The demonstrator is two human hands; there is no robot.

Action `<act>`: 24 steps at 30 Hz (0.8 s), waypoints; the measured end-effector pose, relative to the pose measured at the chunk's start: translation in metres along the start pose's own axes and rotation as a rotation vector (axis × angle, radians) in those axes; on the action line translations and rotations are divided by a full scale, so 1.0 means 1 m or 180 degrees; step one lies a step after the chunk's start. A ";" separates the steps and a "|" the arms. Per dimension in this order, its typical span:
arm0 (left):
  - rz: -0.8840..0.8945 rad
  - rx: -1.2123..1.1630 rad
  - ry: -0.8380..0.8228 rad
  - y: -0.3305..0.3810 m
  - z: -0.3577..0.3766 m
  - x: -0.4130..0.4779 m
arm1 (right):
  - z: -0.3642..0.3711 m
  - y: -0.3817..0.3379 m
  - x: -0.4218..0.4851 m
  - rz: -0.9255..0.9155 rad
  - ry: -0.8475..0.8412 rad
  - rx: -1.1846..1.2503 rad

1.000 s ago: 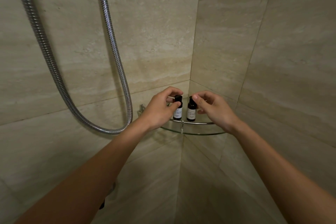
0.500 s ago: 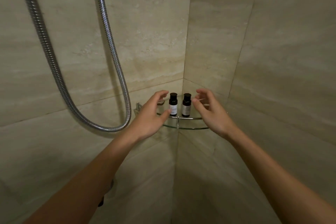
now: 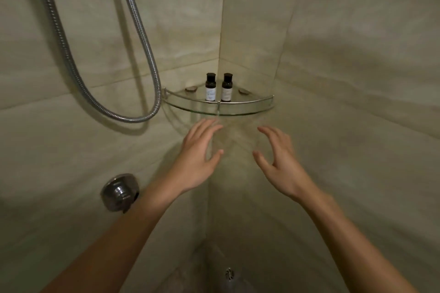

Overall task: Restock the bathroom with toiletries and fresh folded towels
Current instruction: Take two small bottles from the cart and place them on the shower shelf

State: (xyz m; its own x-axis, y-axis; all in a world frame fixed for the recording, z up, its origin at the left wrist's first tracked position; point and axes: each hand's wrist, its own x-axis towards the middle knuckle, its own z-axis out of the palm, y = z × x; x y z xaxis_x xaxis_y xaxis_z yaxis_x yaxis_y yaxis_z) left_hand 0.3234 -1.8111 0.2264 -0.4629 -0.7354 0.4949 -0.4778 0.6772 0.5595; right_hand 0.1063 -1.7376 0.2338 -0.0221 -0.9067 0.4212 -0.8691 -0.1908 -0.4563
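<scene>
Nearest, both forearms (image 3: 107, 245) run off the lower edge, and one floor drain (image 3: 229, 273) between them is too blurred to make out. Beyond, the left grip (image 3: 197, 162) and right grip (image 3: 283, 169) hang spread wide, holding nothing, just below the front rim of the one glass corner shelf (image 3: 250, 102). Two small dark bottles (image 3: 210, 87) stand upright side by side behind the middle of its front rail, with black caps and pale labels that are unreadable. One metal hose (image 3: 145, 38) loops beside the shelf's left end.

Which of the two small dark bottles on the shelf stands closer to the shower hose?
The left bottle; the right bottle stands farther from the shower hose.
</scene>
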 end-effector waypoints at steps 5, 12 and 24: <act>0.0137 0.0023 -0.0325 0.027 0.030 -0.029 | -0.014 0.014 -0.061 0.0336 0.0070 -0.0186; 0.0359 0.0007 -0.0792 0.089 0.091 -0.067 | -0.048 0.043 -0.167 0.0866 0.0175 -0.0288; 0.0806 -0.0457 -0.1852 0.244 0.227 -0.187 | -0.122 0.082 -0.419 0.2144 0.0455 -0.0227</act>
State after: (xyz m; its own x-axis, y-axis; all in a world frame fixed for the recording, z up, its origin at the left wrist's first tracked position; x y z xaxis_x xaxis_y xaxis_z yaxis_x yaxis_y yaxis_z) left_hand 0.1240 -1.5032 0.1195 -0.8961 -0.3939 0.2047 -0.2150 0.7886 0.5761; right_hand -0.0159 -1.3274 0.1154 -0.6291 -0.7595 0.1654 -0.6733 0.4261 -0.6042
